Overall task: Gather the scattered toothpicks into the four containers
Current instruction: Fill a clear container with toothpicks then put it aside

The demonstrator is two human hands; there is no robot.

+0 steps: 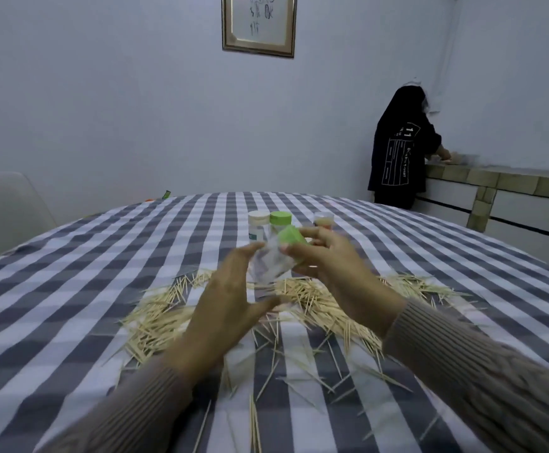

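While both hands hover over the checked cloth of the bench (70,289), the right hand (335,269) curls round a clear cylindrical container (271,263) at its green cap (291,238). Left hand (230,289) is spread, fingers straight, fingertips brushing the blurred plastic. Thin pale wooden toothpicks (312,299) lie scattered beneath. Three more capped containers (279,223) stand upright just behind.

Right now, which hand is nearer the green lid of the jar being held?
Right. The right hand grips the green lid itself, while the left hand is lower, beside the clear jar body.
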